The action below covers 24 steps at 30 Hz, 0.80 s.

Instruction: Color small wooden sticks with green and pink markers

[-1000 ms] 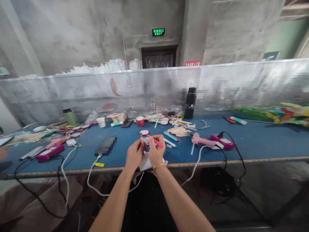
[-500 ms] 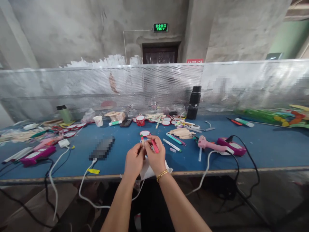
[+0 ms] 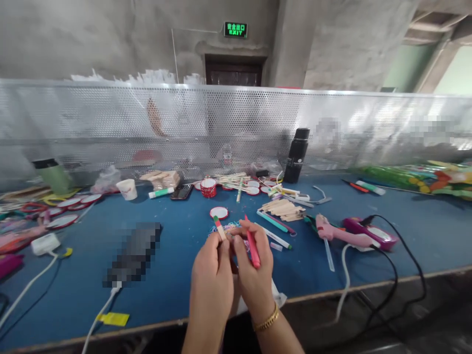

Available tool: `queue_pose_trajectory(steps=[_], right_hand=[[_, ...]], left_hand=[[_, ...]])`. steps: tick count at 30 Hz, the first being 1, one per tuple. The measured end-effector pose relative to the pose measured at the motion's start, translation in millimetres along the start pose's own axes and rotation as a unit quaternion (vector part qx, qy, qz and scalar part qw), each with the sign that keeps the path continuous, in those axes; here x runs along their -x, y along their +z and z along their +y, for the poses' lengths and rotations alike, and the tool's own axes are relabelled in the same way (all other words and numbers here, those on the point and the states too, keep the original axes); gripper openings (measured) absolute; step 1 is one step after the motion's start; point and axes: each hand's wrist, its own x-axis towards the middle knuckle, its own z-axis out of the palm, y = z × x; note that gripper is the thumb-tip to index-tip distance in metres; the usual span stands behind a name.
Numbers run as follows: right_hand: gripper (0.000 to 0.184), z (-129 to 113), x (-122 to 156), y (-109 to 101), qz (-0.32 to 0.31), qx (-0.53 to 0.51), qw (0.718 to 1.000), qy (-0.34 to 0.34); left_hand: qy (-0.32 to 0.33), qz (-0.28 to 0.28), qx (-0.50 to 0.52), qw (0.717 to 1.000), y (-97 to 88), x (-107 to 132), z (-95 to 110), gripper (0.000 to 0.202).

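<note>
My left hand pinches a wooden craft stick whose upper end is coloured green and red. Beside it, my right hand grips a pink-red marker pen, its tip pointing up and away from me. The hands are close together over the front of the table, and the marker's tip is apart from the stick. Just beyond them lie a white disc with a red rim and a tangle of coloured strings, partly hidden by my fingers. A white-barrelled green marker rests right of my right hand.
Loose craft sticks and a pink glue gun with cables lie to the right. A blurred phone-like device on a white cable lies left. Farther back stand a paper cup and a black bottle.
My view has moved closer to the table and shifted. The right hand has drawn slightly away from the left, and the marker now shows more fully beside the stick.
</note>
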Motion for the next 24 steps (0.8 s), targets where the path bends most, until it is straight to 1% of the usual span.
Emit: queue_pose_trajectory(steps=[3,6,9,13,17,20,22,24], right_hand=[[0.025,-2,1,3,0.039,-0.024,0.999,0.016],[0.024,-5,-1,4,0.072,-0.025,0.997,0.021],[0.023,-12,-5,2,0.083,-0.030,0.996,0.033],[0.024,-23,-12,-2,0.106,-0.040,0.993,0.020],[0.034,-25,-14,-3,0.080,-0.059,0.995,0.006],[0.027,-23,-14,-2,0.077,-0.076,0.994,0.024],[0.022,-26,-14,-4,0.097,-0.099,0.990,0.037],[0.017,-36,-14,-7,0.132,-0.118,0.984,0.018]], left_hand=[[-0.006,-0.002,0.097,0.995,11.8,-3,-5,0.032],[-0.030,-0.037,0.124,0.991,18.7,-5,-11,0.033],[-0.048,-0.066,0.133,0.988,19.2,-7,-18,0.033],[-0.072,-0.048,0.158,0.984,18.5,-4,-24,0.036],[-0.070,-0.025,0.191,0.979,20.7,2,-21,0.038],[-0.070,-0.013,0.182,0.981,22.8,3,-15,0.039],[-0.073,-0.002,0.152,0.986,23.7,2,-13,0.038],[-0.070,0.005,0.119,0.990,23.8,0,-11,0.039]])
